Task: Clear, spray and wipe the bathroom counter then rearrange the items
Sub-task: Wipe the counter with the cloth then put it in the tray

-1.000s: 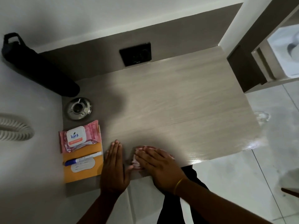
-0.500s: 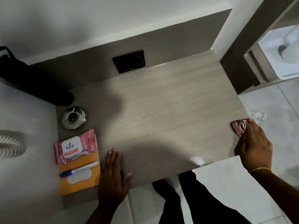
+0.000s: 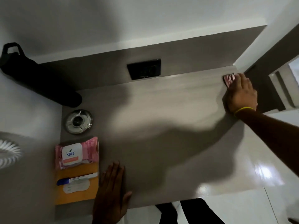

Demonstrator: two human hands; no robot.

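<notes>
Cloth (image 3: 229, 78) under the right hand (image 3: 241, 94), pressed down at the far right corner of the bench (image 3: 161, 126), right where the top meets the back panel and the side wall. It's a pink and white cloth, and only its far edge peeks out beyond the fingers (image 3: 239, 80), which lie flat and close together on top of it rather than curled around it. A yellow band (image 3: 244, 109) sits on that wrist, and the arm reaches in from the right across the bench's edge.

The left hand (image 3: 111, 191) is planted palm down at the near edge, fingers straight and together, thumb out to the side, holding nothing.

Just beside that hand, on the left end of the bench, lies an orange envelope (image 3: 76, 191) with a blue-capped pen (image 3: 77, 179) resting across it. A pink pack of wipes (image 3: 76, 152) overlaps the envelope's far end, with its white label facing up. Beyond the pack sits a round metal dish (image 3: 78, 121). A black bag (image 3: 40, 78) leans along the left wall, its lower end down near the dish.

A black socket plate (image 3: 144, 69) is set in the back panel, above the middle of the bench. The middle of the top is bare, with a glossy sheen near the front right corner.
</notes>
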